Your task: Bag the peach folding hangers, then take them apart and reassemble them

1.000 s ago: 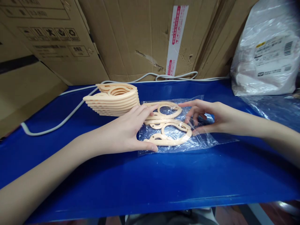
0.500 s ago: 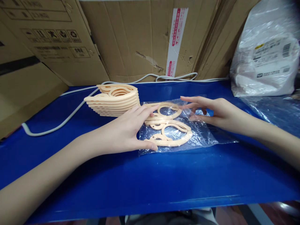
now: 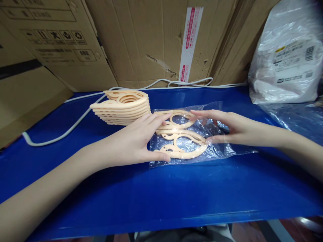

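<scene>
A clear plastic bag (image 3: 217,151) lies flat on the blue surface, with cream openwork plastic pieces (image 3: 189,155) inside it, curved in loops like a butterfly. My left hand (image 3: 137,141) rests on the bag's left end, thumb and fingers spread, over one end of the pieces. At the other end, my right hand (image 3: 227,129) touches the bag with its thumb and fingertips apart, close to the rounded ends of the pieces. Behind my left hand stands a neat stack of matching cream pieces (image 3: 121,109).
Cardboard boxes (image 3: 146,40) line the back and left side. A white cable (image 3: 68,136) runs along the back and curls at the left. A white plastic package (image 3: 285,64) with a label stands at the back right, beside more clear film (image 3: 290,116).
My right hand has moved slightly left and down, so its thumb and fingertips now meet the bag at the pieces' right end. My left hand has barely moved.
</scene>
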### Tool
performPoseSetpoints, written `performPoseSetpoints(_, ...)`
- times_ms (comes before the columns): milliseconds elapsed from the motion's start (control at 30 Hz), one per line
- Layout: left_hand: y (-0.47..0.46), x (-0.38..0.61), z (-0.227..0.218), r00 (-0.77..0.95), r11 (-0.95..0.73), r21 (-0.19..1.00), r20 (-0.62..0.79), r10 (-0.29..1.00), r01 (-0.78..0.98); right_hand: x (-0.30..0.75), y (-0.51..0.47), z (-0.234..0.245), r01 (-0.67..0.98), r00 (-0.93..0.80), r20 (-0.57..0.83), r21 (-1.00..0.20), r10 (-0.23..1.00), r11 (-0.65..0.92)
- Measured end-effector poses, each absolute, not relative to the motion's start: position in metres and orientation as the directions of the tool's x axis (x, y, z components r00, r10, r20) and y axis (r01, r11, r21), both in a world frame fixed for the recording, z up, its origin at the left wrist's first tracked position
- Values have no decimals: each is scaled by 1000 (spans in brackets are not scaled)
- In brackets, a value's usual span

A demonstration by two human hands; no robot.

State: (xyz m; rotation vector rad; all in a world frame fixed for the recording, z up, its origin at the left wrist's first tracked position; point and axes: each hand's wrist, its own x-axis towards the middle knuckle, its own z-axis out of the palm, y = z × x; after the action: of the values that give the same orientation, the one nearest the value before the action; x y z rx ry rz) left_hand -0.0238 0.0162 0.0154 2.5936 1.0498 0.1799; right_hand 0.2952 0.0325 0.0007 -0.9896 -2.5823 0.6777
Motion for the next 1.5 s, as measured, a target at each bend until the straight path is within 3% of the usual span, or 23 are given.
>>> performPoseSetpoints(700,14,-23,19,738,-703,324,18,674,634,290,33,-1,553,-705,136,-509,696,660)
performPoseSetpoints(800,11,-24,31,740,-758,240,176,649,607,292,35,3,579,-682,190,-448,706,681)
performPoseSetpoints(900,12,-32,48,660,-724,49,370,654,688,294,34,9,651,-657,254,-284,709,704)
performPoseSetpoints(1000,27,-52,59,570,-586,-118,447,690,802,295,33,12,677,-664,315,-129,678,724)
performPoseSetpoints(1067,42,-68,61,558,-554,-165,476,680,816,295,32,12,668,-670,347,-104,656,737)
performPoseSetpoints(1233,71,-97,47,474,-443,-170,365,801,880,295,30,10,680,-617,363,-201,698,705)
performPoseSetpoints(1333,78,-100,38,511,-475,-190,367,777,859,294,30,6,673,-608,317,-281,728,684)
performPoseSetpoints(1500,86,-104,32,565,-521,-223,400,722,824,292,33,-10,630,-669,241,-317,703,708)
